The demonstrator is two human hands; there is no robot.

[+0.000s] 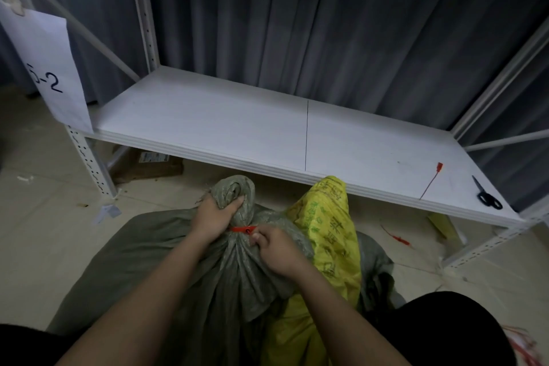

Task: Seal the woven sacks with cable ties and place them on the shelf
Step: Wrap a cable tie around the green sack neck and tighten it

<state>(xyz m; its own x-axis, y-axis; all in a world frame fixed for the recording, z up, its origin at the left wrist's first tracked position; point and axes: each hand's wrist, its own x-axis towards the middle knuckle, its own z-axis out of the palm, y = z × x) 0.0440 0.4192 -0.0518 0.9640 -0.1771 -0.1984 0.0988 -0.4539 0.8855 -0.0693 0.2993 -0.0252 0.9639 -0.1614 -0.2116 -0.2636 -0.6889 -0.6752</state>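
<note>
Grey-green woven sack [166, 261]: on the floor in front of the shelf, mouth gathered into a bunched neck that points up toward the shelf edge.
Red cable tie [244, 229]: wrapped round the sack's neck, just below the bunched top.
Left hand [214, 215]: fingers curled round the gathered neck above the tie, gripping it.
Right hand [277, 249]: fingers curled, pinching at the tie's right end, against the sack fabric.
Yellow woven sack [329, 235]: touching the grey-green sack on its right, printed text on it, top leaning at the shelf's front edge.
Shelf [237, 128]: white board on a pale metal rack, low above the floor.
Spare red cable tie [430, 181]: lying on the shelf board, right part.
Black scissors [487, 194]: on the shelf, right of the spare tie, apart from it.
Paper label [47, 68]: hangs on the left rack post, marked "-2".
Floor [44, 217]: pale tiles; a red tie scrap [398, 236] lies under the shelf's right end.
</note>
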